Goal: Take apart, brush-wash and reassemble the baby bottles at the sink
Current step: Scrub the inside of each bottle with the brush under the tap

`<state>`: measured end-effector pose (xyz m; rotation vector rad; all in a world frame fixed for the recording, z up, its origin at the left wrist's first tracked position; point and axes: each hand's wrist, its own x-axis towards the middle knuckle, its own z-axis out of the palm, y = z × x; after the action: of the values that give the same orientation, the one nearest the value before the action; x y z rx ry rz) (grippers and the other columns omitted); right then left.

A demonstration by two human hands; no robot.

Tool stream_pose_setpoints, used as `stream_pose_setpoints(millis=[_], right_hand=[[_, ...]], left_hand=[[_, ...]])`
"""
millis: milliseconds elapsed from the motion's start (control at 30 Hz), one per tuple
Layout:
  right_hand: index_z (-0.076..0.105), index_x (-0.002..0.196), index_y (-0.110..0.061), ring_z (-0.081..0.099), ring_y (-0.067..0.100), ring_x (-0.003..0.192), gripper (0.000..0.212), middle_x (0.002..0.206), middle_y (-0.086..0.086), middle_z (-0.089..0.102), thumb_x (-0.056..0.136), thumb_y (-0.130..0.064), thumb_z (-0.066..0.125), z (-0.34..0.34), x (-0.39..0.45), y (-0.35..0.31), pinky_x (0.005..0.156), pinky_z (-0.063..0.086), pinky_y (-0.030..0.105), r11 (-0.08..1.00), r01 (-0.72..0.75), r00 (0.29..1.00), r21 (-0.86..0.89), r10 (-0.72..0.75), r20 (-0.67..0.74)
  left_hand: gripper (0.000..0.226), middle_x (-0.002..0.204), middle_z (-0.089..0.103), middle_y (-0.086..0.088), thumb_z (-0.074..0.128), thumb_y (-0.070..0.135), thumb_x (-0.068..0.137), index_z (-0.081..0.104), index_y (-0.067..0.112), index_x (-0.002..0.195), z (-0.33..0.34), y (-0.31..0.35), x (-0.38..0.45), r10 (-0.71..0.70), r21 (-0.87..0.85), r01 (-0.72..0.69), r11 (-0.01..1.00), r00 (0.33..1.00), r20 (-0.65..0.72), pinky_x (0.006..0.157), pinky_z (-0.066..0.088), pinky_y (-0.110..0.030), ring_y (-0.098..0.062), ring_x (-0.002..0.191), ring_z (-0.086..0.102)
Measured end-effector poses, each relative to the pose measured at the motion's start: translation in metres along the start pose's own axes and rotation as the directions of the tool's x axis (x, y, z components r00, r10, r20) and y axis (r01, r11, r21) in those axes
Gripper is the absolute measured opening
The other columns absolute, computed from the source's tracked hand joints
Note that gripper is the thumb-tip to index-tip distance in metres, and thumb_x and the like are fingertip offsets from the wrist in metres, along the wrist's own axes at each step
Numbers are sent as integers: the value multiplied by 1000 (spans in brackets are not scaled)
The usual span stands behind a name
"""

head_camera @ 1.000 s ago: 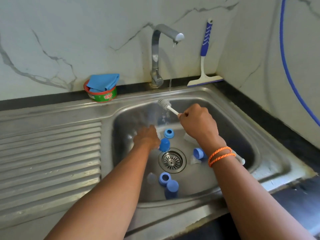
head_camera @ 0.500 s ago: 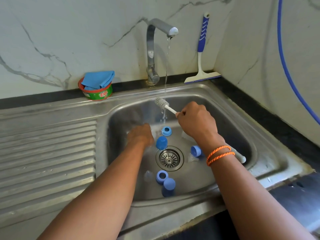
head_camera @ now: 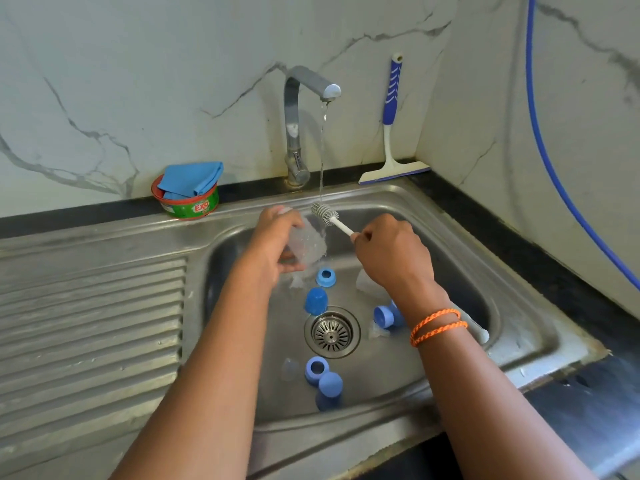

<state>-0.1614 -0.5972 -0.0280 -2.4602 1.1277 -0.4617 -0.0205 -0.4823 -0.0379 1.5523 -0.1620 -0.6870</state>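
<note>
Bottle, clear and wet, sits mid-frame in the left hand, fingers curled round it, tilted under the thin stream. The right hand clamps the white brush, its ribbed head at the bottle's mouth. Dismantling looks done, washing barely begun: blue rings, domed caps and cloudy soft teats lie loose around the drain in the steel sink. Reassembly is all left.

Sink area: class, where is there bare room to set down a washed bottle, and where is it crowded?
Free: the ribbed drainboard, left of the basin and in front of the soap tub. Crowded: the basin floor around the drain, ringed by blue caps and rings.
</note>
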Motion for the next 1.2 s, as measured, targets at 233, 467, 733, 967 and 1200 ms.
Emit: stream_pose_setpoints(millis=[233, 467, 733, 967, 1200], right_hand=[[74, 89, -17, 64, 38, 78, 26, 86, 12, 67, 103, -33, 58, -19, 6, 18, 67, 53, 41, 983, -12, 999, 185, 20, -45], [72, 131, -33, 58, 22, 70, 32, 80, 1, 64, 108, -22, 52, -20, 7, 17, 59, 44, 36, 941, 203, 976, 272, -175, -126], [59, 142, -51, 64, 33, 91, 40, 105, 6, 70, 107, -32, 49, -11, 8, 17, 75, 54, 41, 954, 286, 956, 88, -279, -87], [71, 131, -41, 66, 26, 84, 33, 97, 1, 74, 105, -29, 53, -18, 14, 33, 72, 57, 42, 957, 268, 963, 108, -265, -46], [64, 142, -44, 62, 24, 79, 40, 93, 3, 72, 107, -26, 55, -14, 16, 21, 62, 47, 37, 940, 330, 940, 89, -317, -129]], left_hand=[[34, 129, 55, -25, 69, 13, 94, 52, 10, 124, 36, -10, -7, -123, -724, 186, 665, 982, 140, 89, 61, -56, -44, 110, 67], [45, 129, 57, -27, 76, 15, 94, 53, 3, 131, 39, -5, 3, -155, -934, 141, 329, 983, 94, 93, 61, -52, -44, 114, 65], [46, 124, 63, -26, 70, 21, 99, 53, -1, 135, 42, -7, 17, -157, -883, 160, 442, 983, 100, 92, 62, -48, -41, 110, 68], [42, 126, 59, -26, 68, 23, 100, 52, 1, 132, 38, -6, 14, -153, -873, 163, 459, 983, 103, 84, 63, -40, -37, 112, 65], [35, 121, 67, -22, 65, 27, 102, 58, 2, 125, 45, -8, 10, -157, -794, 219, 567, 975, 157, 92, 57, -34, -31, 106, 66]])
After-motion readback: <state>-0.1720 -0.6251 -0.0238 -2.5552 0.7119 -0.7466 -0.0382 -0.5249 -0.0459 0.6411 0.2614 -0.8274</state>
